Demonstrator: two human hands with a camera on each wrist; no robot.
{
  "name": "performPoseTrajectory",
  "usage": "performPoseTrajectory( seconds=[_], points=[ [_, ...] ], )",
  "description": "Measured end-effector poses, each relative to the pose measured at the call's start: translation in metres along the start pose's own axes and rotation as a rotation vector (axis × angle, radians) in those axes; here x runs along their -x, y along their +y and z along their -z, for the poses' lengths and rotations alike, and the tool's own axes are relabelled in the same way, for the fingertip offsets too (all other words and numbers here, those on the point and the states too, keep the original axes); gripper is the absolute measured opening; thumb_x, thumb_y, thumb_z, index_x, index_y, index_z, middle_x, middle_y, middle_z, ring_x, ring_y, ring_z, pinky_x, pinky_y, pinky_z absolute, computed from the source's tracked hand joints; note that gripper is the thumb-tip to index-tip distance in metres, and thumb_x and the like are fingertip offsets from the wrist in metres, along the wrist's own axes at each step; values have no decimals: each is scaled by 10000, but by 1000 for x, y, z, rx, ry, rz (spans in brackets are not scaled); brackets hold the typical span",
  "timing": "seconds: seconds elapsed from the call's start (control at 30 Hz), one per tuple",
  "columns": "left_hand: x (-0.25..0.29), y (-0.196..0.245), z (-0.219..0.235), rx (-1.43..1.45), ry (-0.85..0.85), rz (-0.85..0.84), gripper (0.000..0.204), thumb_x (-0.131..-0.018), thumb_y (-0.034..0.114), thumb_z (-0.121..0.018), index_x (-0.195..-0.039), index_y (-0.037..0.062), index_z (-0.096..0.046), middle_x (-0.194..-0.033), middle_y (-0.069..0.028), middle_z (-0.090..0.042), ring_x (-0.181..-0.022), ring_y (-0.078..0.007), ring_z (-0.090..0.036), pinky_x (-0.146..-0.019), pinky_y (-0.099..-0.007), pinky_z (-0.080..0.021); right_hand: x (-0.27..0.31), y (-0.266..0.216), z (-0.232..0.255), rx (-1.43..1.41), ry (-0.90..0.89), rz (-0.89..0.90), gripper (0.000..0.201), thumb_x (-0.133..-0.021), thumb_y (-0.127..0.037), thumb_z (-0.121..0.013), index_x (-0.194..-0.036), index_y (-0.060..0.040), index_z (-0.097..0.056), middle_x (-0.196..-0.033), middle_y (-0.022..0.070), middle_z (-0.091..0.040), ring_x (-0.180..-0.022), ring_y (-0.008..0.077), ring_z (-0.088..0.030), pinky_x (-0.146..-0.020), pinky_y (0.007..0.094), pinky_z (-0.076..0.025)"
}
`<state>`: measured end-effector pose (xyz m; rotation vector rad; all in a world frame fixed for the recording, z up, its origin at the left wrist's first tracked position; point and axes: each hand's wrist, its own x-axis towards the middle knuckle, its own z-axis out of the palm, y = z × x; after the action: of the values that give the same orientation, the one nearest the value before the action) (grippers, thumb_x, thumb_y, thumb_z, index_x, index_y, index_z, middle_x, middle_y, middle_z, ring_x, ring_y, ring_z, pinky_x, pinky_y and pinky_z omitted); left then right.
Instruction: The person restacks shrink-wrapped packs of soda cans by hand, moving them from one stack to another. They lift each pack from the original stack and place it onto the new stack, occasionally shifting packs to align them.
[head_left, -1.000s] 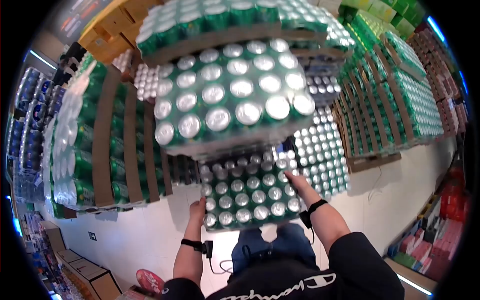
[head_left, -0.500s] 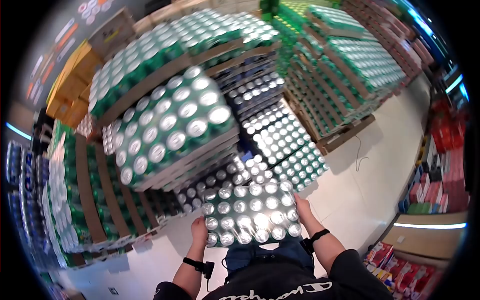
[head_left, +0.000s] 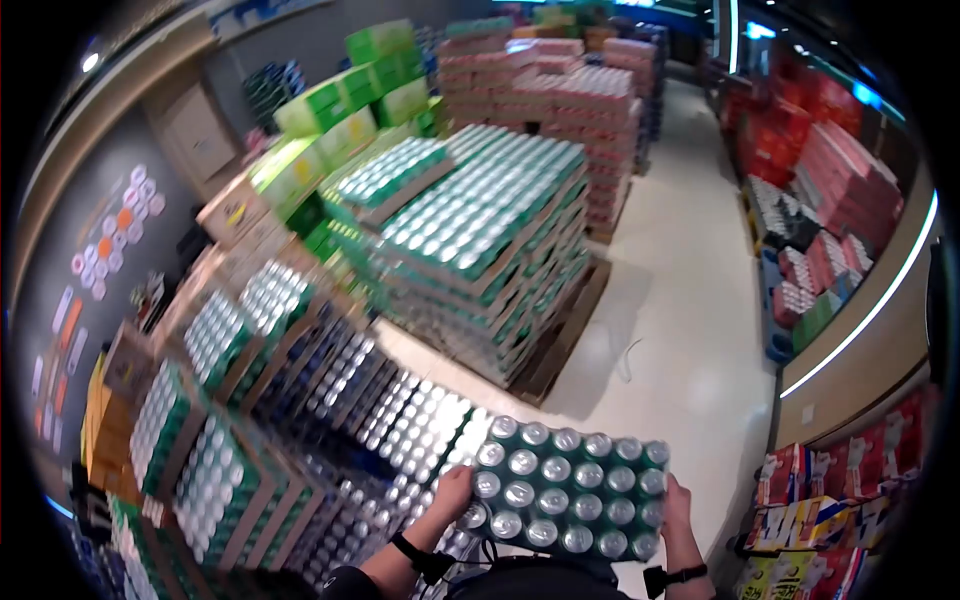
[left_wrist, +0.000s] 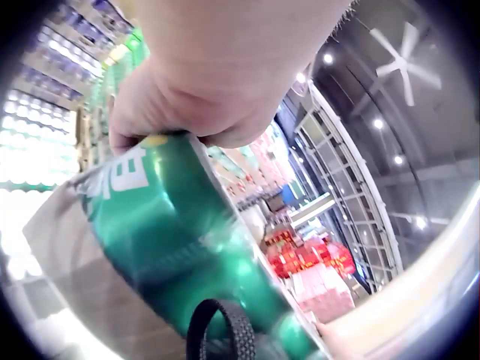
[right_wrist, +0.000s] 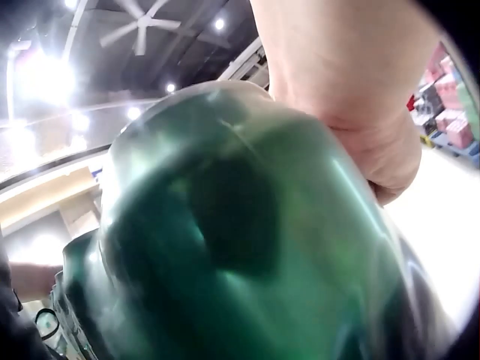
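Note:
A shrink-wrapped pack of green drink cans, silver lids facing up, is held level in front of the body. My left hand grips its left end and my right hand grips the right end. In the left wrist view, the left hand has its fingers curled over the edge of the pack, above a cardboard side. Clear film over green cans fills much of the right wrist view. There the right hand bends round the pack's end, its fingertips mostly hidden.
Stacked green can packs stand at the lower left, beside lower rows of silver-topped cans. Ahead is a tall block of green can packs on a wooden pallet. Pale floor runs to its right. Shelved colourful packages stand at right.
The held pack has come away from the stacks, close to the body. The person has turned right, so the stacks now lie at the left. Both hands keep their grip.

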<state>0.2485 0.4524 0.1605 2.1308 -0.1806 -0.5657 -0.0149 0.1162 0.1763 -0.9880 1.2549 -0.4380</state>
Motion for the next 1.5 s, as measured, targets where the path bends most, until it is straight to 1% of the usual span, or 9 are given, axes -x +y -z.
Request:
performPoseTrajectory(
  seconds=[0.4,0.47,0.63,0.7,1.0,1.07,1.13,1.3,1.5],
  points=[
    [-169,345,-203,-135,-498,-282,405,-868,329,-439,-1007,3,-634,-995,-208,-633,-942,-359,-599,-858,-404,-445,-125,-123,173,-268,406,357,355,-881,-258,-527,-1045,47,-605,-874,49,-606,-756,128,-553,-666,259,-428],
    [-221,367,-237,-176,-539,-356,412,-862,344,-443,-1015,16,-640,-1006,-200,-635,-966,-354,-595,-870,-405,-443,-156,-150,161,-344,337,459,425,-911,-284,-475,-1234,-10,-510,-1148,115,-574,-1007,197,-573,-848,300,-460],
    [-352,447,-285,-197,-552,-408,409,-866,338,-435,-998,13,-645,-995,-209,-634,-972,-358,-596,-871,-416,-450,-265,-198,157,525,332,547,430,-897,-132,-457,-1321,-67,-444,-1154,138,-581,-922,226,-572,-773,335,-467],
    [-391,481,-283,-135,-560,-380,399,-867,330,-437,-971,12,-653,-979,-214,-635,-956,-357,-602,-864,-416,-455,-323,-235,140,57,271,416,416,-920,-265,-409,-1249,-25,-490,-1157,122,-573,-1000,216,-560,-850,335,-447],
    [-555,575,-186,24,-80,-318,366,-842,294,-469,-937,-17,-638,-920,-224,-636,-916,-368,-603,-817,-409,-452,-471,-517,-138,-217,67,340,335,-880,-344,-470,-840,-33,-589,-797,23,-554,-759,126,-529,-692,314,-437],
    [-583,580,-161,40,88,-291,366,-848,304,-467,-922,-13,-635,-904,-228,-633,-887,-371,-604,-790,-421,-452,-534,-565,-190,-151,-198,319,369,-885,-350,-461,-986,-26,-605,-953,59,-620,-888,172,-588,-796,321,-465],
    [-618,572,-146,102,262,-252,362,-852,311,-468,-906,-8,-630,-870,-224,-632,-842,-372,-605,-764,-426,-453,-580,-614,-271,-169,-271,369,293,-882,-295,-487,-696,-76,-541,-647,-33,-460,-592,85,-445,-554,277,-374],
    [-662,587,-109,100,693,-95,341,-850,295,-474,-856,-14,-616,-776,-207,-626,-766,-371,-602,-699,-432,-454,-679,-706,-451,-85,-683,352,308,-878,-251,-517,-608,-108,-472,-604,-55,-378,-544,70,-361,-490,257,-288],
    [-731,561,-106,35,968,245,335,-862,309,-457,-871,-2,-583,-849,-221,-625,-827,-405,-587,-736,-479,-439,-764,-715,-634,335,-1044,610,306,-878,-237,-541,-856,55,-633,-808,46,-624,-723,129,-559,-654,282,-442]
  ],
)
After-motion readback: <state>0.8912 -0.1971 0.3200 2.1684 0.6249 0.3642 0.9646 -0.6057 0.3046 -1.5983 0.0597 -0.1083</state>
